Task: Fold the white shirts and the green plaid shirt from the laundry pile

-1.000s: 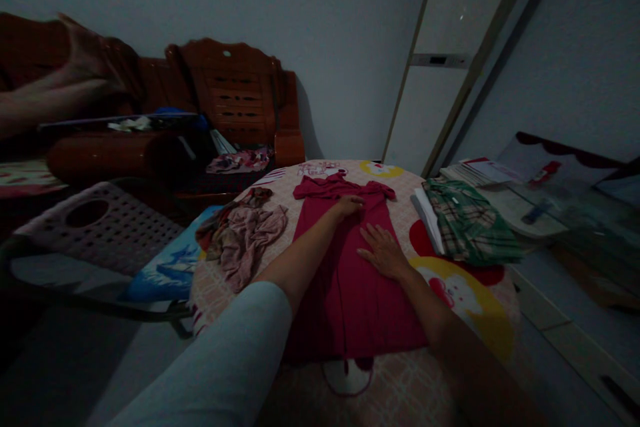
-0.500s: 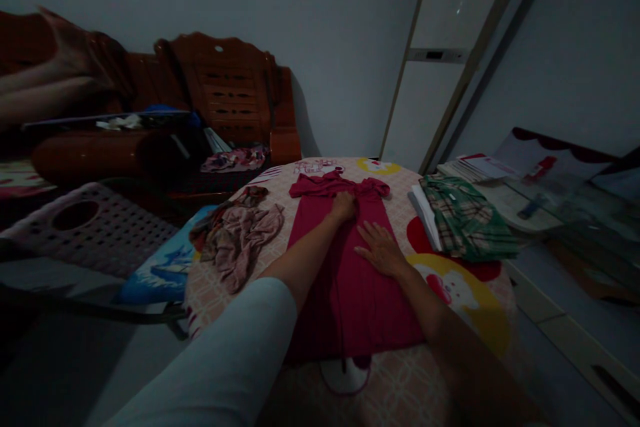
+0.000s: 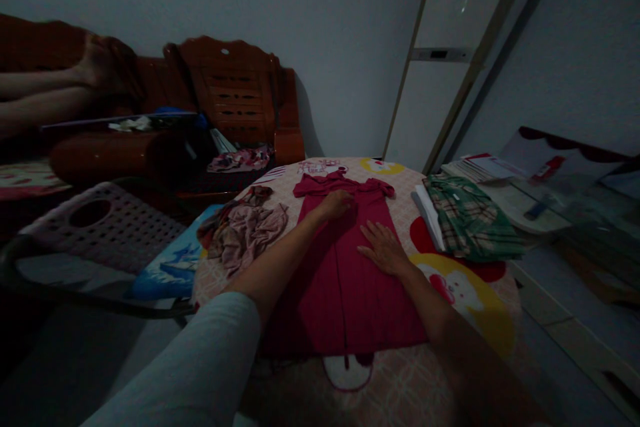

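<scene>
A magenta short-sleeved dress (image 3: 370, 300) lies spread on a round table, with its collar and sleeves at the far side and a dark line down its front. My left hand (image 3: 338, 204) is at its upper middle, just below the collar. The fingers of that hand are curled together and seem to pinch the cloth; their tips are partly hidden. My right hand (image 3: 385, 248) lies flat on the right side of the dress, fingers spread, holding nothing.
A patterned cloth (image 3: 500, 387) covers the table. Crumpled clothes (image 3: 255, 230) lie left, a folded green plaid garment (image 3: 470, 217) right. A pink woven chair (image 3: 105, 233) stands left. Behind are a wooden sofa (image 3: 227, 87) and another person's bare legs (image 3: 55, 87).
My left hand has shifted slightly left, and the dress's lower left edge reaches further left. My right hand stays flat in place. The view has shifted a little, and the other person's feet have moved.
</scene>
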A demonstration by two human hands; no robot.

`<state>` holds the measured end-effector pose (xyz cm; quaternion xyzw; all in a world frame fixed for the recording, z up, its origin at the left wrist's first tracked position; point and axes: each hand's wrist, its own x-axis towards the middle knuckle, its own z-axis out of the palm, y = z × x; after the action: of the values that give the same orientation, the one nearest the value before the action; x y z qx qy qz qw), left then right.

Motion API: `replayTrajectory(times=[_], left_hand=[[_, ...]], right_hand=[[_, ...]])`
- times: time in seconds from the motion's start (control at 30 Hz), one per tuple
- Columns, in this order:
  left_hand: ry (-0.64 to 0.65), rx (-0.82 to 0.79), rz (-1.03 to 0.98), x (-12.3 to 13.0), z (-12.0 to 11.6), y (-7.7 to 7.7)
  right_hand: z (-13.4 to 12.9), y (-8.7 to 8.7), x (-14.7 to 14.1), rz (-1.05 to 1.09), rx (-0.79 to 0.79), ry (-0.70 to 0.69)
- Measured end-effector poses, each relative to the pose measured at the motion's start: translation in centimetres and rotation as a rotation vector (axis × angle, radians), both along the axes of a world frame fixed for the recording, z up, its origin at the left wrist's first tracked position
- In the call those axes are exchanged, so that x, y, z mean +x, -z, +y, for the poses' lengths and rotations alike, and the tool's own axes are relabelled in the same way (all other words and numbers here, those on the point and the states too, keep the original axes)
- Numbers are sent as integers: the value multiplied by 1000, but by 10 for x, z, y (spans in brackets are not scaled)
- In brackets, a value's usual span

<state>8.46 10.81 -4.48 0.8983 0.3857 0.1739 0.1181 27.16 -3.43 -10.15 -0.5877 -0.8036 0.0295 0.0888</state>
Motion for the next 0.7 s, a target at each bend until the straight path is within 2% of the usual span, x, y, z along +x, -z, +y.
replayTrajectory(times=[0.13,0.23,0.37,0.47,0.7], left_hand=[[7,14,86,-44,-17,4],[-6,9,169,-64,-27,15],[-66,23,230,-67,-31,36],[-70,39,235,-63,-30,46],[-97,11,233,-60,-32,48]], right_hand=[[-1,-1,0,-4,2,0],[-1,1,0,-6,4,2],[0,5,2,-10,39,-2],[0,7,4,-14,49,-4],[2,10,7,-6,71,-16]])
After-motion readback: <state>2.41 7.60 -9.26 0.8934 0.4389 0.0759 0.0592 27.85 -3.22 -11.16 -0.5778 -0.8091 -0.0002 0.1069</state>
